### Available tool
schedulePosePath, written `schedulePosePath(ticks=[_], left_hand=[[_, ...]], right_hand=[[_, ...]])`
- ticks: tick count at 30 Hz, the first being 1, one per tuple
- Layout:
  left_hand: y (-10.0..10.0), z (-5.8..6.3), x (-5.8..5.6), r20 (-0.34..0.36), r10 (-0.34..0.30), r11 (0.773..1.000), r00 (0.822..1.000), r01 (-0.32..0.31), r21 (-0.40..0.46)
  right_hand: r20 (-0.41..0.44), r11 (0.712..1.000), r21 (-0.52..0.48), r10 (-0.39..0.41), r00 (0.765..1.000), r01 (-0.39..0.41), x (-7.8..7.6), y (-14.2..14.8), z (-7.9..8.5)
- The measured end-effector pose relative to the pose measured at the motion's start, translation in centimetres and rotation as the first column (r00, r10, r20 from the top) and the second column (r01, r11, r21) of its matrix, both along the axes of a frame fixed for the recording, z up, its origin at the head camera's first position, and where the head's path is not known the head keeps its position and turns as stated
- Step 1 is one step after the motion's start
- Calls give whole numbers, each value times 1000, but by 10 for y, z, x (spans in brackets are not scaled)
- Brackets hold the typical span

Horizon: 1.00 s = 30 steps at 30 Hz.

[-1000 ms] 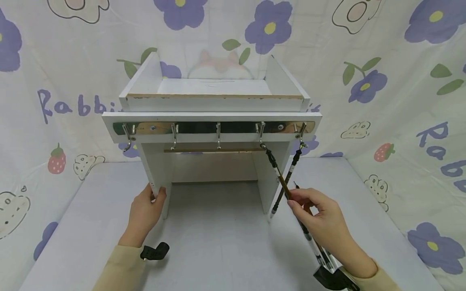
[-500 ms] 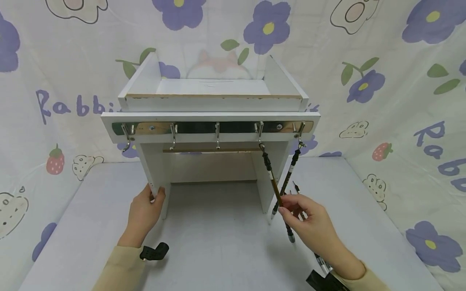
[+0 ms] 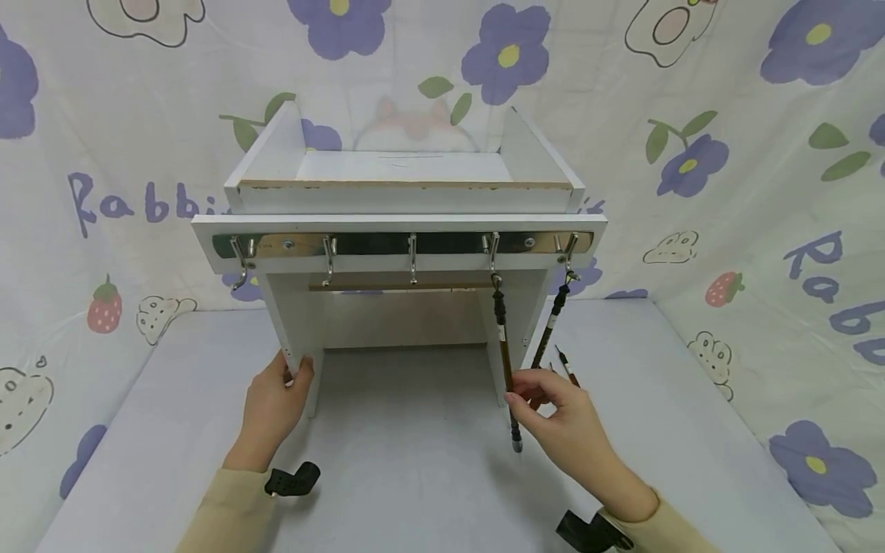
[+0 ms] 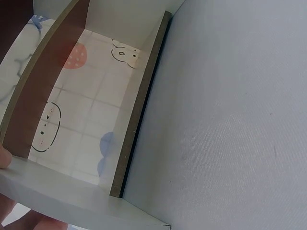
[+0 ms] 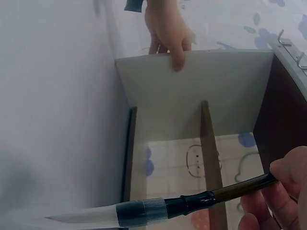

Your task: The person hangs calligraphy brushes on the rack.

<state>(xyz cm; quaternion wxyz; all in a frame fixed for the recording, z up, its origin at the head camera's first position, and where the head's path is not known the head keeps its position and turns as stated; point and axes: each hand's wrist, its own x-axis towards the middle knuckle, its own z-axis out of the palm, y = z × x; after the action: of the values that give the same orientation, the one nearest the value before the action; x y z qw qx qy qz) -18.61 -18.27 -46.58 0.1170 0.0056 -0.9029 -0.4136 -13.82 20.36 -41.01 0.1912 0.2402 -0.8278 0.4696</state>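
My right hand (image 3: 560, 422) pinches the brown handle of a calligraphy brush (image 3: 501, 307), which hangs by its loop from the fourth hook of a metal hook rail (image 3: 373, 244). Its tip points down; in the right wrist view the brush's clear-capped head (image 5: 139, 214) shows pale bristles. From the hook at the right end hangs a second brush (image 3: 554, 319), its lower part hidden behind my right hand. My left hand (image 3: 273, 407) grips the front edge of the left side panel (image 3: 290, 315) of a white shelf, thumb on the inner face.
Another brush (image 3: 567, 365) lies on the white table (image 3: 429, 484), partly behind my right hand. On top of the shelf is a tray-like upper part (image 3: 408, 196) with raised sides. A patterned cloth (image 3: 608, 115) stands behind.
My right hand has moved left and slightly down, swinging the brush on its hook from a slant to nearly upright. My left hand stays on the panel.
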Motion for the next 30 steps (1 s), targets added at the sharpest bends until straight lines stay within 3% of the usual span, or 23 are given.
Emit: schedulePosePath(ticks=[15, 22, 30], left_hand=[[-2, -3, 1, 17, -1, 1000, 1000, 1, 1], [-2, -4, 0, -14, -1, 1000, 1000, 1, 0], [-1, -3, -1, -37, -4, 1000, 999, 4, -1]], right_hand=[[108, 998, -26, -55, 993, 59, -15, -27, -10], [99, 994, -18, -106, 989, 108, -19, -33, -10], [108, 994, -28, -106, 988, 110, -19, -35, -9]])
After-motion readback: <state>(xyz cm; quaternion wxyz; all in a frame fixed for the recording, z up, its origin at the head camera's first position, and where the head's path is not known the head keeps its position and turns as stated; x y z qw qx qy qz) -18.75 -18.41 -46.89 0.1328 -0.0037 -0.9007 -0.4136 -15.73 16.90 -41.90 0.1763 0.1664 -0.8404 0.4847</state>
